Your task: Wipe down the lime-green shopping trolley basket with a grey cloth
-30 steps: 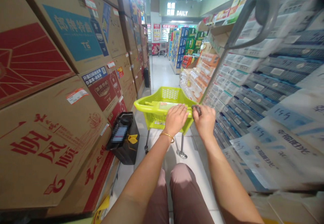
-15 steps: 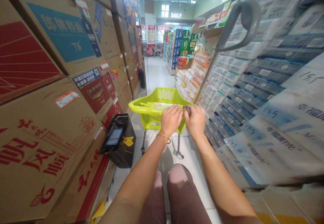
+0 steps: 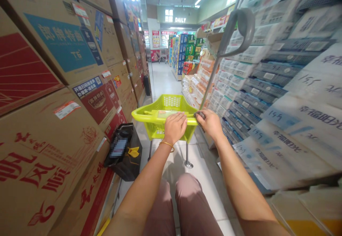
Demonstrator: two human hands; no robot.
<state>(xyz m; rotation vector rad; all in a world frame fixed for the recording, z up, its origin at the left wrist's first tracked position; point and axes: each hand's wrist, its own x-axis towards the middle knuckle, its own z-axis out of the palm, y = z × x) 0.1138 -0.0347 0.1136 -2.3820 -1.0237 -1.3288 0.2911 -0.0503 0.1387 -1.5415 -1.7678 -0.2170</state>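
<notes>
A lime-green shopping cart [image 3: 149, 129] with a perforated plastic basket stands right before me. My left hand [image 3: 175, 126], a gold bracelet at its wrist, is closed over the middle of the cart's handle bar. At the bar's right end my right hand [image 3: 211, 122] is curled round the corner. A small dark grey piece [image 3: 199, 114] shows by its thumb and fingers; what it is I cannot make out. From that corner a grey pole [image 3: 211, 83] rises, tilted right, with a grey loop [image 3: 249, 33] partway up. A flat, pale item [image 3: 165, 114] shows just behind the bar.
Stacked cardboard cartons [image 3: 53, 150] line the left side. A black bag [image 3: 125, 157] with a yellow bow stands on the floor beside them. Wrapped paper packs [image 3: 267, 86] are piled along the right. The tiled aisle [image 3: 160, 75] runs ahead towards blue and green boxes [image 3: 184, 51].
My hands have moved apart: the left shifted slightly left along the bar, the right outward to the corner. The pole and loop now appear further left in view.
</notes>
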